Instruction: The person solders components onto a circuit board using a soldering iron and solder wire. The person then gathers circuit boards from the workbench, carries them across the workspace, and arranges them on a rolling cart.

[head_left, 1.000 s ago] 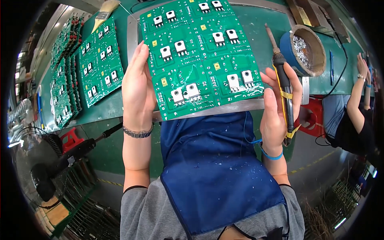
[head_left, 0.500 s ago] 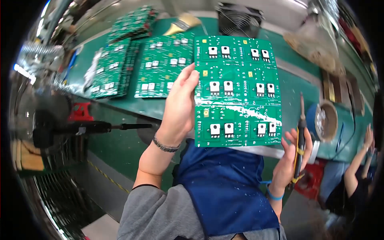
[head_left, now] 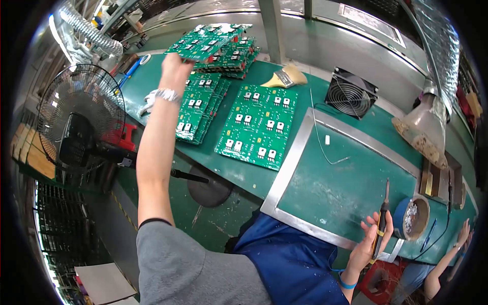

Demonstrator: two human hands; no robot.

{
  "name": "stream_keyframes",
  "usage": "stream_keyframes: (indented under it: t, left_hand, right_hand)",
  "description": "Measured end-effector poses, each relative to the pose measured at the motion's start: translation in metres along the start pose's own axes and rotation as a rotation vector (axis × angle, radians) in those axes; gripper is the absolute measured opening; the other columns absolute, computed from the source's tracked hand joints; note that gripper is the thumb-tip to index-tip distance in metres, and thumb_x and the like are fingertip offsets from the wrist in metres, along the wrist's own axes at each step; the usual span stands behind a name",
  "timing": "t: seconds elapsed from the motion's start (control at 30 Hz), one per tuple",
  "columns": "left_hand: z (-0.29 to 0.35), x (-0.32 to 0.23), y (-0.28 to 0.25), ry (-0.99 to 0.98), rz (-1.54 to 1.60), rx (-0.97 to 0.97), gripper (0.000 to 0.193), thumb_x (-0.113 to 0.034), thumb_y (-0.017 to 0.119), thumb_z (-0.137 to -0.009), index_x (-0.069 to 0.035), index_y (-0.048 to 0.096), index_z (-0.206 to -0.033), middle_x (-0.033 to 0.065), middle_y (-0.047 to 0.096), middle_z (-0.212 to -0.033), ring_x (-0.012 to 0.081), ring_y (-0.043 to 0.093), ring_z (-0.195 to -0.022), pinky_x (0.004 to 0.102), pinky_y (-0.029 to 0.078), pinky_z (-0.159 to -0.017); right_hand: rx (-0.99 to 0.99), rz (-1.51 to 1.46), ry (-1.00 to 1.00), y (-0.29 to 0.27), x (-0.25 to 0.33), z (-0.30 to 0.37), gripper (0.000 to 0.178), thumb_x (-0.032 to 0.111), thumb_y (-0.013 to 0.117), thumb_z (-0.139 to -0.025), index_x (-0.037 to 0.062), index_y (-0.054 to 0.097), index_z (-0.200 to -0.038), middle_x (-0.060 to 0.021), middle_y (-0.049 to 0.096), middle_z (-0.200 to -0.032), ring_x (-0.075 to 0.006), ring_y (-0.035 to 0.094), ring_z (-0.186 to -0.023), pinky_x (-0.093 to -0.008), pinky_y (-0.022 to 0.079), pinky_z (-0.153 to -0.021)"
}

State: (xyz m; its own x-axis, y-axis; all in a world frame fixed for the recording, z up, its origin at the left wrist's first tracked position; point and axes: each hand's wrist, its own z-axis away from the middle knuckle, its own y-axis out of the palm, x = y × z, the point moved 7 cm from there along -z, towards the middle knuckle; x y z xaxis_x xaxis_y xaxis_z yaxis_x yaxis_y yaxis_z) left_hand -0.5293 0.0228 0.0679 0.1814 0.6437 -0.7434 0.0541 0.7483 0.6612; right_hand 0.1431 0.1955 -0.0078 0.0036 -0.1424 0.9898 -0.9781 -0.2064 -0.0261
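My left hand [head_left: 177,70] reaches to the far left of the bench, gripping the near edge of a green circuit board [head_left: 206,41]. This board is tilted over a stack of similar boards [head_left: 235,57]; whether it touches them I cannot tell. Nearer stands another stack of boards [head_left: 195,109]. A single board [head_left: 256,127] with white-faced components lies flat beside it. In my right hand [head_left: 368,244] is a soldering iron [head_left: 382,223], its tip pointing up and away from me, above the bench's front right.
A metal frame [head_left: 292,175] lies on the green bench. Behind are a brush [head_left: 285,77] and a small black fan [head_left: 351,94]. A round tub [head_left: 413,218] sits at right, below an extraction hood [head_left: 422,122]. A standing fan [head_left: 76,122] is at left; another person's hand [head_left: 463,233] shows far right.
My left hand has carried the board from in front of me to the far left stack. The metal frame is now uncovered. My right hand still holds the soldering iron, slightly lower in view.
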Motion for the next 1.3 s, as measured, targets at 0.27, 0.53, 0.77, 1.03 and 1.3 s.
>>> stream_keyframes:
  t: [0.27, 0.53, 0.77, 1.03, 1.3]
  left_hand:
    - [-0.071, 0.087, 0.005, 0.011, 0.221, -0.333, 0.028, -0.012, 0.030, -0.094, -0.007, 0.056, -0.104, 0.0128, 0.064, -0.093, 0.0269, 0.062, -0.074, 0.0427, 0.050, -0.058]
    - [-0.080, 0.052, -0.004, -0.114, -0.046, -0.110, 0.024, -0.012, 0.040, -0.092, 0.001, 0.051, -0.109, 0.0173, 0.061, -0.105, 0.0288, 0.065, -0.081, 0.0498, 0.057, -0.065]
    - [0.121, 0.031, 0.047, 0.233, -0.870, 0.564, 0.065, -0.027, 0.058, -0.090, 0.001, 0.030, -0.141, 0.0159, 0.041, -0.139, 0.0260, 0.044, -0.122, 0.0368, 0.032, -0.104]
    - [0.196, 0.121, -0.015, 0.268, -1.568, 0.692, 0.076, -0.035, 0.052, -0.090, 0.011, 0.020, -0.140, 0.0313, 0.018, -0.145, 0.0385, 0.023, -0.136, 0.0379, 0.025, -0.110]
    - [0.167, 0.119, -0.038, -0.177, -1.027, 0.457, 0.045, -0.018, 0.057, -0.088, 0.008, 0.047, -0.123, 0.0159, 0.061, -0.109, 0.0217, 0.060, -0.097, 0.0328, 0.049, -0.085]
  right_hand:
    - [-0.079, 0.097, -0.001, 0.007, 0.003, -0.004, 0.042, 0.022, 0.049, -0.096, 0.0031, 0.042, -0.133, -0.0124, 0.055, -0.115, -0.0151, 0.057, -0.096, -0.0283, 0.048, -0.079]
    - [-0.002, 0.085, -0.012, 0.028, 0.003, -0.012, 0.040, 0.019, 0.048, -0.097, 0.0023, 0.042, -0.133, -0.0135, 0.055, -0.116, -0.0148, 0.057, -0.095, -0.0276, 0.049, -0.078]
    - [-0.153, 0.345, -0.115, 0.003, 0.021, -0.011, 0.038, 0.021, 0.040, -0.098, -0.0033, 0.046, -0.126, -0.0172, 0.059, -0.108, -0.0185, 0.059, -0.089, -0.0311, 0.049, -0.077]
    - [-0.458, 0.567, -0.291, -0.093, 0.036, -0.012, 0.037, 0.022, 0.037, -0.101, -0.0003, 0.050, -0.128, -0.0147, 0.062, -0.108, -0.0176, 0.059, -0.090, -0.0305, 0.048, -0.080]
    - [-0.393, 0.563, -0.237, -0.106, 0.024, -0.007, 0.034, 0.019, 0.043, -0.099, 0.0000, 0.053, -0.126, -0.0124, 0.063, -0.106, -0.0152, 0.059, -0.090, -0.0294, 0.047, -0.081]
